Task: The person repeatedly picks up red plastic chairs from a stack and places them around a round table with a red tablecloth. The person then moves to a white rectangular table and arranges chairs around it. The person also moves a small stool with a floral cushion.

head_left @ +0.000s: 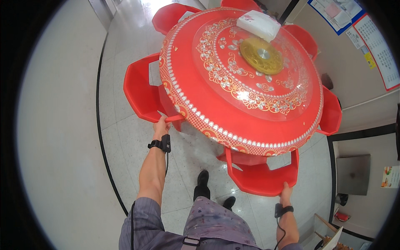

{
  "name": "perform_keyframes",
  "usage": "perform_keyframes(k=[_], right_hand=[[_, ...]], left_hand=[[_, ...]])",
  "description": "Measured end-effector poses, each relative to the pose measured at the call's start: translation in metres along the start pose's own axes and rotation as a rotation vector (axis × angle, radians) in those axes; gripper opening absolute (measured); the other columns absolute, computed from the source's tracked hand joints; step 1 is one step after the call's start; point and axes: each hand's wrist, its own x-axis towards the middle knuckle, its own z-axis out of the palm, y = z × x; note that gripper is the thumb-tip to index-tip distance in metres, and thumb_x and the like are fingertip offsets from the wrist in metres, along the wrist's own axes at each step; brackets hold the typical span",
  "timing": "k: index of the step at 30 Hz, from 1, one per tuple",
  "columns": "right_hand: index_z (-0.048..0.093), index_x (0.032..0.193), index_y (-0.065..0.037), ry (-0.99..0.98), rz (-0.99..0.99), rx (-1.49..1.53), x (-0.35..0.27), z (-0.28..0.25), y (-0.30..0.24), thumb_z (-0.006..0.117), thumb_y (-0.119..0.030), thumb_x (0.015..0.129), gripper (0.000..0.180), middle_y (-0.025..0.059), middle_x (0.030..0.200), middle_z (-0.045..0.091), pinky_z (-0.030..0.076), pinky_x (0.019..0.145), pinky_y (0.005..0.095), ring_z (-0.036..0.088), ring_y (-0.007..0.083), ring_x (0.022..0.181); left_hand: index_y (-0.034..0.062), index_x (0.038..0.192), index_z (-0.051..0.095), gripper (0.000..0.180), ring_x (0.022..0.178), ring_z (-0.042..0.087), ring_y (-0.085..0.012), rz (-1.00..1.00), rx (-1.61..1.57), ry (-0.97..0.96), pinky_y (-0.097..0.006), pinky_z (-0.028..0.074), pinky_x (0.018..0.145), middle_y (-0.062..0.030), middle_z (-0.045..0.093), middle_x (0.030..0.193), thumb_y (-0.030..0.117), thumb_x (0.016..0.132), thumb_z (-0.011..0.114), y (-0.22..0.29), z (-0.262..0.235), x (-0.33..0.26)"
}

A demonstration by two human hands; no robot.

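We've got our left hand (161,126) gripping the left chair (138,91), right hand (286,193) clasping the near chair (260,179), beside the worktop (250,134)!

There are six red chairs (262,182), one round table (258,129), one white packet (259,26).

head-worn fisheye, looking down, round table (241,127) near ahead

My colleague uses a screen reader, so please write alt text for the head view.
A person's left hand grips a red chair at left and their right hand touches the near red chair, beside a round red-covered table bearing a gold disc and white packet.
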Motion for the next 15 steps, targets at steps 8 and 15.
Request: perform_keyframes(k=[8,15], right_hand=[[0.054,0.125,0.003,-0.047,-0.152,-0.170,0.017,0.007,0.007,0.054,-0.014,0.091,0.038,0.0159,0.114,0.064,0.051,0.083,0.0373,0.062,0.0254,0.102],[0.048,0.128,-0.011,-0.104,0.157,-0.126,-0.006,0.057,-0.061,0.048,-0.055,0.092,0.057,0.0092,0.107,0.065,0.055,0.057,0.0363,0.066,0.0213,0.079]], left_hand=[[0.0024,0.120,0.048,0.061,0.070,0.069,-0.0271,-0.059,0.170,-0.246,-0.030,0.052,0.048,-0.0151,0.064,0.099,0.048,0.084,0.067,0.003,-0.011,0.004],[0.0027,0.113,0.052,0.041,0.073,0.066,-0.0234,-0.152,0.400,-0.497,-0.031,0.054,0.056,-0.0130,0.065,0.093,0.036,0.092,0.061,-0.032,0.003,-0.005]])
